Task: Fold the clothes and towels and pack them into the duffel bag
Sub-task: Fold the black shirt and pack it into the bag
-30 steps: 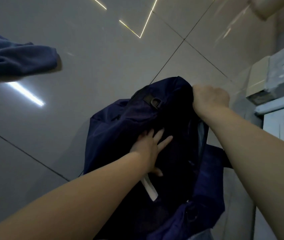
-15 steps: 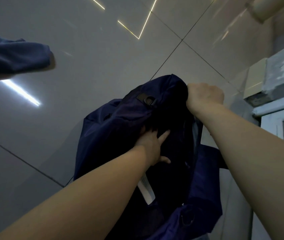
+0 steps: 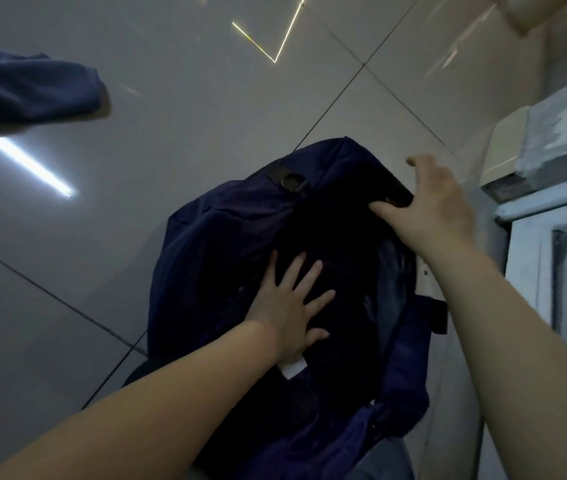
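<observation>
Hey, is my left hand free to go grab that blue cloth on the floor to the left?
Probably yes. The left hand lies open and flat on the duffel bag, holding nothing, and bare floor lies between it and the blue cloth, though it looks a long reach.

You've got no readable text here; the small white fabric tag (image 3: 294, 368) at six o'clock shows blank.
</observation>
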The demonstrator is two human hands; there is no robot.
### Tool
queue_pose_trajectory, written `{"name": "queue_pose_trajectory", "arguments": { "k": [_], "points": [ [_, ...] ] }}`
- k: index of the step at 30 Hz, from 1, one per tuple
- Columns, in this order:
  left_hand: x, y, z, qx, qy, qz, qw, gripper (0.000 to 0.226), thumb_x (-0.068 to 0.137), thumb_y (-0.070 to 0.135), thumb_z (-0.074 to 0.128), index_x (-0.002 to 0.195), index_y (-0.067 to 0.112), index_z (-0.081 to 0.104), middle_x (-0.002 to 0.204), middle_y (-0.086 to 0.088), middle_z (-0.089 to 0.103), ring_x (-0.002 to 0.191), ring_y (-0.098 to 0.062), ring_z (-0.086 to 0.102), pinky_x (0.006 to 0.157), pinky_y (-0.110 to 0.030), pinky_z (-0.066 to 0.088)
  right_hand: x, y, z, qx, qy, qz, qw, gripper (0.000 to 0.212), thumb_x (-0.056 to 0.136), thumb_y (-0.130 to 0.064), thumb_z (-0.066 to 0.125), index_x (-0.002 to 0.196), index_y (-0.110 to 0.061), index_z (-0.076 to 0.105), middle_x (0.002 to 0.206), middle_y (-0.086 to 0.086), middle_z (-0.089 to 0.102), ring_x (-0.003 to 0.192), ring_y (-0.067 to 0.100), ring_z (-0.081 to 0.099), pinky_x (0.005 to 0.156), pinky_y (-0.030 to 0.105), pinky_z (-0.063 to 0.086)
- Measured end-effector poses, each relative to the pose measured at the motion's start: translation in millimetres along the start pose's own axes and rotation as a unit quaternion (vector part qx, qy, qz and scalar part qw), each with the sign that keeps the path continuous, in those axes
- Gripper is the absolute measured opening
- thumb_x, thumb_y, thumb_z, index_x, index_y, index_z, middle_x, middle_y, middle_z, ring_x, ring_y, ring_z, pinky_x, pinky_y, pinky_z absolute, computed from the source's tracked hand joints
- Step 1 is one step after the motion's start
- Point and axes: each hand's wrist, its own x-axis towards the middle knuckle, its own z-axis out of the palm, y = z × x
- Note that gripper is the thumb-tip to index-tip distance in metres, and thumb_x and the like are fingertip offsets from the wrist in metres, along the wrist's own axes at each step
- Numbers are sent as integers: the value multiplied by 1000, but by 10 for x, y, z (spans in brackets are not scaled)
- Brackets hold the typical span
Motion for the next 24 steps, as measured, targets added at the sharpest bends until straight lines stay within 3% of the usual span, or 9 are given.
{"name": "queue_pose_trajectory", "arguments": {
  "k": [3,5,7,8,10,14,16,19,24],
  "points": [
    [-321,-4,-50,-8,2,19,1000,67,92,67,1,149,35,-13,155,-3,-27,143,-32,-26,105,-65,-21,-591,221,-1,28,47,58,997,91,72,-63,68,144,-24,28,141,11,44,127,34,43,98,51,39],
    [-616,-19,47,-27,39,5,999,70,90,68,-1,151,33,1,159,-2,-14,145,-30,-19,107,-63,-20,-994,390,104,61,1,134,989,102,68,-68,68,149,-26,21,149,7,37,133,31,39,102,49,36],
    [-848,-61,130,-73,68,-24,995,72,92,68,1,148,33,29,158,-5,17,147,-31,7,111,-63,-7,-1281,506,246,166,-72,202,963,110,65,-64,73,151,-29,14,153,6,33,134,29,40,102,45,38],
    [-916,-57,173,-96,42,-29,994,71,94,67,4,142,31,43,153,-5,33,144,-32,24,111,-64,3,-1368,524,315,216,-97,223,946,110,65,-59,76,151,-30,14,152,5,34,132,28,41,101,44,39],
    [-937,-68,316,-106,19,-20,994,68,96,65,9,135,30,52,144,-5,47,135,-32,41,106,-67,14,-1465,522,486,264,-104,241,928,103,71,-44,80,150,-28,17,150,4,38,130,28,44,100,40,41],
    [-793,-151,388,-105,16,-3,994,66,96,65,7,140,34,44,148,-4,43,137,-31,38,105,-67,11,-1508,477,614,243,-19,237,941,74,83,-16,72,145,-21,31,131,8,56,110,30,56,80,28,38],
    [-707,-209,330,-95,7,13,995,74,90,70,-8,147,39,28,157,-1,24,145,-28,16,109,-65,-3,-1525,483,573,239,19,242,940,69,84,-14,68,143,-23,33,123,9,60,104,31,58,77,27,37],
    [-520,-284,241,-46,12,33,998,82,73,71,-26,148,44,-6,160,5,-12,145,-21,-19,106,-61,-24,-1590,512,505,222,11,248,943,72,87,-18,66,146,-25,26,125,11,60,105,33,59,77,30,41],
    [-619,-339,-182,3,-37,61,997,88,70,70,-17,150,41,3,161,7,-5,148,-19,-7,114,-56,-14,-1826,487,399,229,-59,266,935,99,82,-45,71,153,-28,4,137,11,51,116,34,55,78,32,39]
  ]
}}
